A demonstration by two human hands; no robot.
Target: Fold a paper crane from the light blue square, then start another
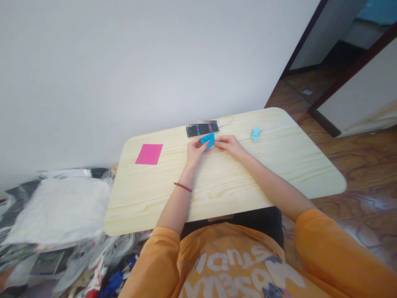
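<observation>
My left hand [196,152] and my right hand [228,147] meet above the middle of the pale wood-grain table [223,186]. Their fingertips pinch a folded blue paper [207,140] between them. Just behind that paper lies a black smartphone [202,130], its screen lit and partly blurred. To the left, a flat pink paper square [149,154] rests on the table. A small light-blue folded paper piece [256,133] sits to the right of my right hand.
A white cable [228,121] runs from the phone along the table's back edge. A white wall [124,70] borders the table behind. Plastic bags and white packages [58,211] are heaped at lower left. Wooden flooring [366,165] and a doorway lie to the right.
</observation>
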